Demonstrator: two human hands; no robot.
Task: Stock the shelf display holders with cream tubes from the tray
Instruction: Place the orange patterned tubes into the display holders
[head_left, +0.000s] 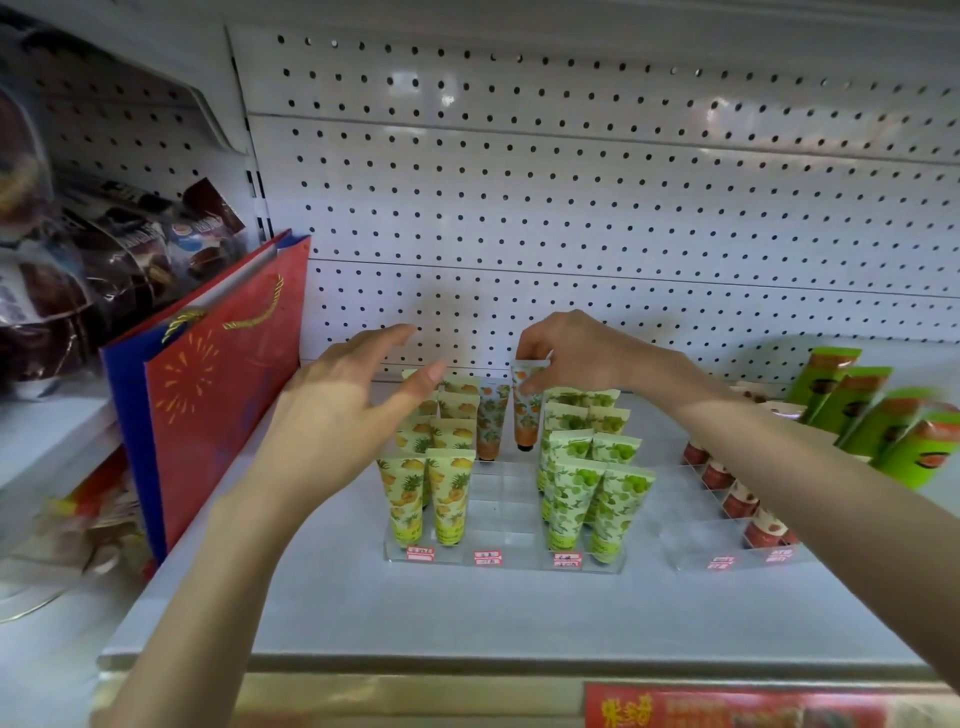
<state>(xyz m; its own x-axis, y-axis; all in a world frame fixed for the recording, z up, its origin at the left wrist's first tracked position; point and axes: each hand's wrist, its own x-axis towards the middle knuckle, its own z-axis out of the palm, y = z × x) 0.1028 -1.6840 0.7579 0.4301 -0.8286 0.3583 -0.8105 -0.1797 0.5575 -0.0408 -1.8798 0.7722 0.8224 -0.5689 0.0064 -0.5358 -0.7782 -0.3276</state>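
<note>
A clear acrylic display holder (506, 512) stands on the grey shelf. Its left rows hold yellow pineapple tubes (449, 499); its right rows hold green grape tubes (566, 501). In the middle rows one orange peach tube (491, 421) stands at the back. My right hand (576, 353) pinches the top of a second orange peach tube (525, 415), upright, cap down, beside the first. My left hand (353, 400) hovers open over the back pineapple tubes, fingers spread, holding nothing. No tray is in view.
A red and blue gift bag (218, 395) leans at the shelf's left end. A second clear holder (727, 540) with red tubes (737, 501) sits right, partly behind my right forearm. Green boxes (872, 421) lie far right. White pegboard (571, 208) backs the shelf.
</note>
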